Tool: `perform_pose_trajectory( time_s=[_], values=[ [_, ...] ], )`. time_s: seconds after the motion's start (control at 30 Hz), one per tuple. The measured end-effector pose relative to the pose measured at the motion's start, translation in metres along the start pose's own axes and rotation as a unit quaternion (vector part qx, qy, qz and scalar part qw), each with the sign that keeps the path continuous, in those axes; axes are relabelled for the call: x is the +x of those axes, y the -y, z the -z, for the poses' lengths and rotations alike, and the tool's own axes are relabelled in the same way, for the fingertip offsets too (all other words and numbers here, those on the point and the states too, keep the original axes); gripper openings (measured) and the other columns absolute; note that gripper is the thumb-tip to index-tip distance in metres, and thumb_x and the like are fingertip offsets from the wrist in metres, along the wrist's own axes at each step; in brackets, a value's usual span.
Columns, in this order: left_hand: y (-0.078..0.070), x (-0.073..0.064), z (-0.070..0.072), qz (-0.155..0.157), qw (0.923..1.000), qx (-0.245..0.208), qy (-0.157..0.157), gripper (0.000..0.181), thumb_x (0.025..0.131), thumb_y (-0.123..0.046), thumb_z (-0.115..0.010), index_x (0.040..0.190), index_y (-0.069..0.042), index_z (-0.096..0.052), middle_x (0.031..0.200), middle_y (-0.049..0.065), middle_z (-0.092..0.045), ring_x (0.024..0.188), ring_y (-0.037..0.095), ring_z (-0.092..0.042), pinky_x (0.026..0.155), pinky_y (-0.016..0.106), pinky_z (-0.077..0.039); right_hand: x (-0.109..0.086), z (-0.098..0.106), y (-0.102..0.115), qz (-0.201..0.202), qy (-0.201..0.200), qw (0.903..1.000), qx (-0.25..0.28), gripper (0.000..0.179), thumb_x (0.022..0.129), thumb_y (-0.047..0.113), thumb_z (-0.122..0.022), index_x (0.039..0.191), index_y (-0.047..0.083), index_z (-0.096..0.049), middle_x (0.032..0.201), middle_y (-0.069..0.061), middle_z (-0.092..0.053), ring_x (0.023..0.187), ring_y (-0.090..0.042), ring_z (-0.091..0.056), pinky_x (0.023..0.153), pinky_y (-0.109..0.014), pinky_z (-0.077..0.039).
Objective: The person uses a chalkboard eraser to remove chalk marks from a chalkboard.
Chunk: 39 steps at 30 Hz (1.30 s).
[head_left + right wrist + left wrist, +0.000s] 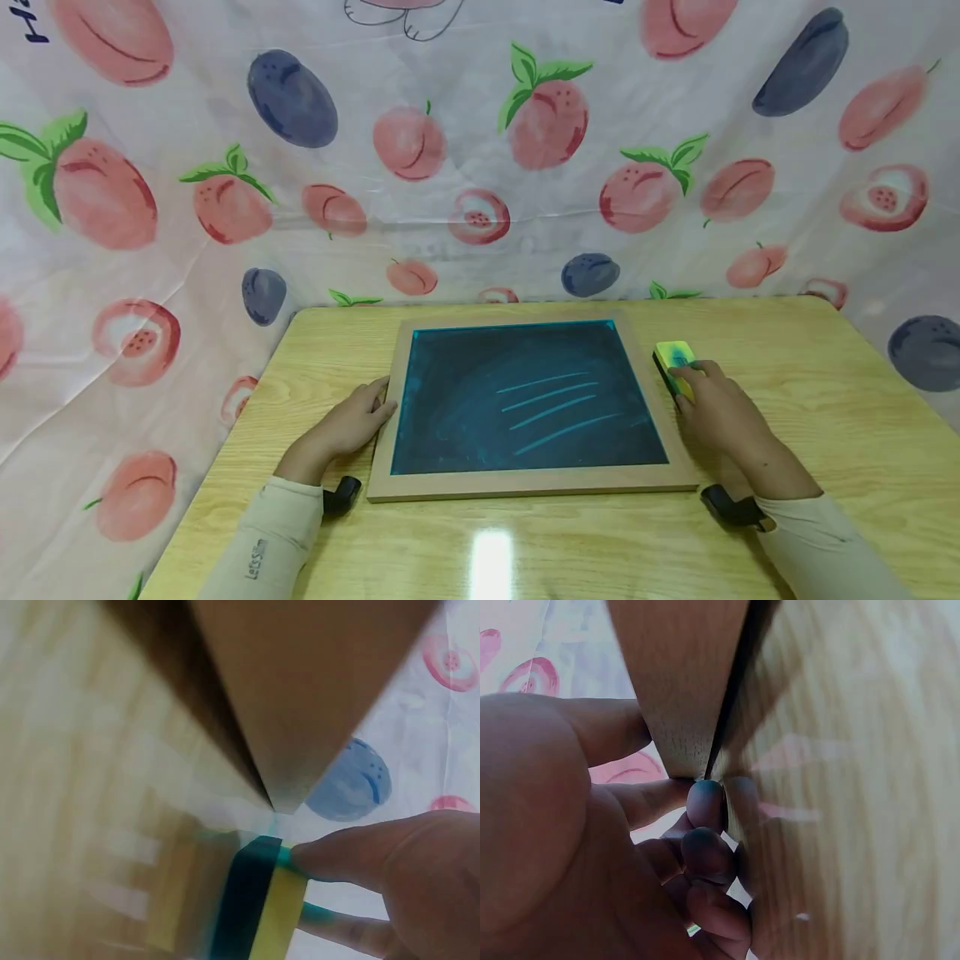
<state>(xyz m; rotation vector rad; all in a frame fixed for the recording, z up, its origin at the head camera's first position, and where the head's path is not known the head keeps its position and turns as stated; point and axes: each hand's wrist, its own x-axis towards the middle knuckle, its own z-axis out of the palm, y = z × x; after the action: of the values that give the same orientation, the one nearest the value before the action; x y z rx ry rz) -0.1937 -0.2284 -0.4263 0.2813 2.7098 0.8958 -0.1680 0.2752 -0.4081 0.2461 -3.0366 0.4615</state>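
Note:
A chalkboard with a light wooden frame lies flat on the table, its dark surface smudged with blue-green chalk and crossed by several chalk strokes right of the middle. My left hand holds the frame's left side; in the left wrist view the fingers curl low beside the wooden edge. To the right of the board, my right hand grips a yellow chalkboard eraser with a dark felt underside. Blue-green chalk stains the eraser's top and, in the right wrist view, the fingertips.
The light wood-grain table extends around the board. Behind it hangs a white cloth printed with peaches and blue fruit. Black wrist cameras sit at both cuffs, near the board's front corners.

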Motion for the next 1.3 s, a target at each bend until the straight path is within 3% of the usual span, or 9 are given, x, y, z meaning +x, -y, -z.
perform_pose_trajectory(
  time_s=[0.13,0.37,0.53,0.73,1.0,1.3],
  values=[
    [-0.001,0.001,-0.001,0.000,1.0000,0.006,-0.003,0.060,0.108,-0.030,-0.045,0.157,-0.001,-0.026,0.098,0.011,-0.056,0.085,0.019,-0.053,0.077,0.037,-0.044,-0.001,0.004,-0.004,-0.007,0.013,0.9999,0.004,0.043,0.092,0.004,-0.062,0.133,-0.008,-0.054,0.131,-0.041,-0.042,0.093,-0.055,-0.060,0.071,-0.059,-0.051],
    [-0.002,-0.002,-0.002,0.004,1.0000,-0.005,-0.004,0.060,0.108,-0.029,-0.045,0.158,-0.002,-0.026,0.099,0.011,-0.055,0.084,0.019,-0.052,0.075,0.035,-0.043,0.003,0.006,-0.011,-0.030,0.058,0.9977,0.019,0.068,0.091,0.010,-0.059,0.149,-0.012,-0.033,0.135,-0.049,-0.034,0.105,-0.062,-0.051,0.071,-0.058,-0.047],
    [-0.001,0.000,-0.002,-0.007,1.0000,0.001,-0.002,0.059,0.108,-0.032,-0.044,0.158,-0.005,-0.026,0.104,0.011,-0.056,0.091,0.020,-0.053,0.081,0.038,-0.045,0.003,0.006,-0.013,-0.021,0.052,0.9984,0.006,0.064,0.092,0.012,-0.060,0.145,-0.016,-0.038,0.124,-0.048,-0.047,0.101,-0.058,-0.055,0.074,-0.058,-0.048],
    [0.001,0.002,0.000,-0.009,0.9999,0.004,-0.003,0.059,0.108,-0.030,-0.045,0.158,-0.004,-0.027,0.097,0.011,-0.055,0.082,0.019,-0.051,0.073,0.033,-0.042,0.004,0.005,-0.015,-0.022,0.040,0.9989,0.004,0.071,0.093,0.013,-0.063,0.147,-0.019,-0.030,0.123,-0.049,-0.047,0.106,-0.060,-0.053,0.083,-0.064,-0.047],
    [0.001,0.002,-0.001,-0.002,0.9999,0.010,-0.003,0.060,0.108,-0.030,-0.044,0.158,-0.002,-0.026,0.097,0.011,-0.054,0.082,0.020,-0.051,0.073,0.034,-0.041,0.002,0.014,-0.014,-0.040,0.038,0.9980,0.032,0.080,0.093,0.016,-0.058,0.158,-0.004,-0.017,0.125,-0.049,-0.042,0.083,-0.044,-0.057,0.062,-0.047,-0.044],
    [-0.001,0.000,-0.001,0.003,0.9999,0.013,-0.003,0.060,0.108,-0.031,-0.044,0.158,-0.003,-0.026,0.102,0.012,-0.054,0.086,0.020,-0.052,0.076,0.035,-0.042,-0.006,0.027,0.006,-0.038,0.025,0.9982,0.040,0.075,0.096,0.026,-0.061,0.157,0.002,-0.027,0.120,-0.042,-0.043,0.087,-0.045,-0.057,0.065,-0.050,-0.048]
  ],
)
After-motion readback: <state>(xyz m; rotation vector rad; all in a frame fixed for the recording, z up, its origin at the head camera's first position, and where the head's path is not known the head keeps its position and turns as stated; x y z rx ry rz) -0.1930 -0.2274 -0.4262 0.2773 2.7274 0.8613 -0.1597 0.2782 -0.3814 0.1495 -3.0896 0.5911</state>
